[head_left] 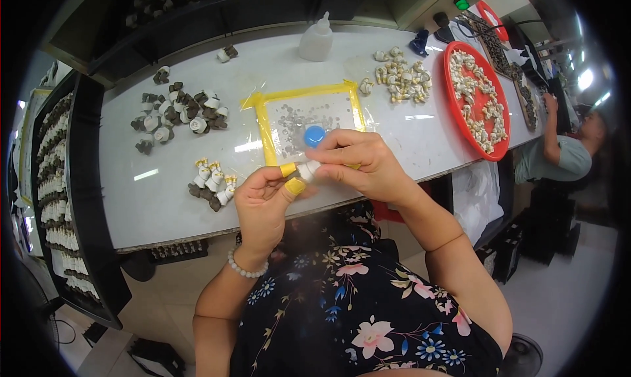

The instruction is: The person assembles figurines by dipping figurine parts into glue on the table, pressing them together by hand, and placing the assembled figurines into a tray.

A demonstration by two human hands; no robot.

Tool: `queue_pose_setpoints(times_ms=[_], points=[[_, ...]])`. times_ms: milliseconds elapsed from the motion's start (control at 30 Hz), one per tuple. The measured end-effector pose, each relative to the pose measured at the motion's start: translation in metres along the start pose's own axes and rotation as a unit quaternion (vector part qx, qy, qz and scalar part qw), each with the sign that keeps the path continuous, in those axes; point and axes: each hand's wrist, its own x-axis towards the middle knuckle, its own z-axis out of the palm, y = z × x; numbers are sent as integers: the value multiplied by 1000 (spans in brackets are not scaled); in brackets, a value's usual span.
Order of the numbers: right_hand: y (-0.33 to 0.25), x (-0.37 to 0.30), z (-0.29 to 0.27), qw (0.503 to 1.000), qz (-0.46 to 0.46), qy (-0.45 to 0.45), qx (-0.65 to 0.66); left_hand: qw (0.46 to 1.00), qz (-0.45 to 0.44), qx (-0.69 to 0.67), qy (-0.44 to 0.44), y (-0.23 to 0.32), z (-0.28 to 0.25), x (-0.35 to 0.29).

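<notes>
Over the table's front edge, my left hand (261,198) pinches a small white-and-dark figurine piece (306,172) between thumb and index finger. Yellow tape wraps both of those fingertips. From the other side my right hand (369,163) closes its thumb and fingers on the white end of the piece, which is partly hidden and slightly blurred. Just beyond the hands is a round blue cap (315,136), on a sheet edged with yellow tape (264,130) and dotted with grey spots. A few white figurines with yellow-marked tops (213,178) lie left of my left hand.
Dark-and-white pieces (176,111) are heaped at left, white-and-yellow ones (406,78) at right. A red basin (449,81) holds more. Behind stands a white squeeze bottle (317,42). A black rack (92,199) of figurines flanks the table; a person (559,157) sits far right.
</notes>
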Motion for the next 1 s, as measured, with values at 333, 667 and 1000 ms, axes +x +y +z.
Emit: queue_pose_setpoints(times_ms=[333,667,1000], points=[[7,-7,-21,997,-3,-69,-44,983,-68,169,36,18,8,-25],[31,-25,-41,981,40,117,-150,617,356,697,82,31,-43,-59],[41,-35,-26,972,49,182,-140,620,349,692,125,40,-44,-49]])
